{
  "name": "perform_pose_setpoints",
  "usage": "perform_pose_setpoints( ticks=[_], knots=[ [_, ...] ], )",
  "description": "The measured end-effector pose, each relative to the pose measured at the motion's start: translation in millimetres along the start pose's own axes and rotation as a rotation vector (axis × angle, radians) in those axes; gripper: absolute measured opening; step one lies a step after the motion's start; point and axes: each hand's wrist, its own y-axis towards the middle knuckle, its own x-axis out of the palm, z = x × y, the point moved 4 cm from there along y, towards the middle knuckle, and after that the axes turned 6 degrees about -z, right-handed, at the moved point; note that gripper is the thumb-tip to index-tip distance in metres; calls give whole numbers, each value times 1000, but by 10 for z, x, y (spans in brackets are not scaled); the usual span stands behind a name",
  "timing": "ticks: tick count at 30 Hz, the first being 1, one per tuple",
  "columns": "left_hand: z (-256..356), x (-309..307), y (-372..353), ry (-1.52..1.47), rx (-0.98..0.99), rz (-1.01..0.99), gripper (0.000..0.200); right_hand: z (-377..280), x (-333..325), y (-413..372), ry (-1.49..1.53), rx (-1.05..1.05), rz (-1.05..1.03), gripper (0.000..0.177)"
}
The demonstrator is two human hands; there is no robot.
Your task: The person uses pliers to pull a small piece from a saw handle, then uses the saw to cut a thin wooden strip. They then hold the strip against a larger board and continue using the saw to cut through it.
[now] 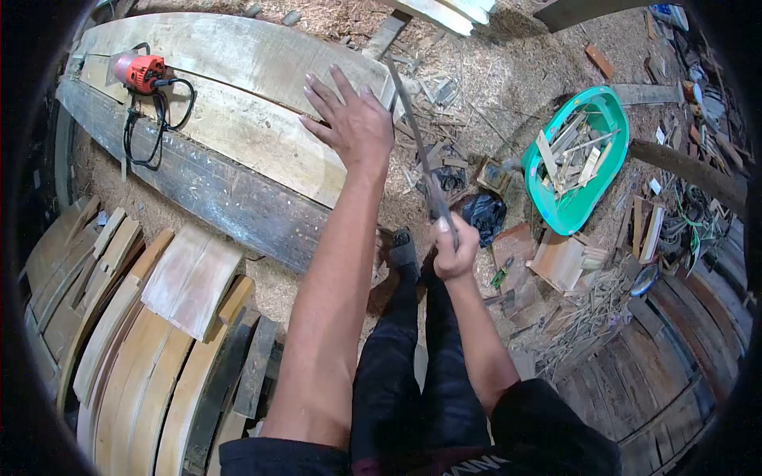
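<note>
My left hand (355, 123) lies flat with fingers spread on a pale wooden board (246, 55), close to its right end. My right hand (456, 251) is closed around the handle of a handsaw. The saw's long, narrow blade (417, 131) points away from me and runs right along the board's cut end. Beneath the pale board are another light plank (238, 119) and a dark, weathered plank (214, 190). A red power tool (144, 73) with a clear base and a coiled black cord rests at the planks' left end.
A green plastic tub (562, 220) of wood offcuts stands at the right. Curved boards (143, 373) are stacked at lower left. Sawdust and scraps cover the floor around my feet, near a black plastic bag (484, 213). More planks (635, 373) lie at lower right.
</note>
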Motion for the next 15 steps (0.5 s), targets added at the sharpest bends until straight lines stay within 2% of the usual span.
perform_pose_setpoints(
  ticks=[1, 3, 5, 9, 13, 14, 15],
  knots=[
    [-12, 10, -28, -4, 12, 3, 64, 21, -8, -68, 48, 55, 7, 32],
    [-28, 24, -6, -16, 26, 27, 64, 22, 104, 321, -51, -50, -23, 33],
    [-48, 31, -5, -19, 34, 70, 63, -46, 190, 547, -54, 54, -31, 32],
    [-34, 43, -1, -29, 39, 83, 63, 55, -42, -86, -59, 9, -18, 33],
    [-34, 46, 15, -25, 21, 98, 63, 326, -91, -76, 56, 62, 3, 31],
    [-26, 48, 26, -31, 16, 98, 62, 369, -83, -39, -97, -13, -8, 30],
    [-31, 61, 33, -35, 13, 99, 62, 328, -63, -24, -117, -42, -23, 30]
  ],
)
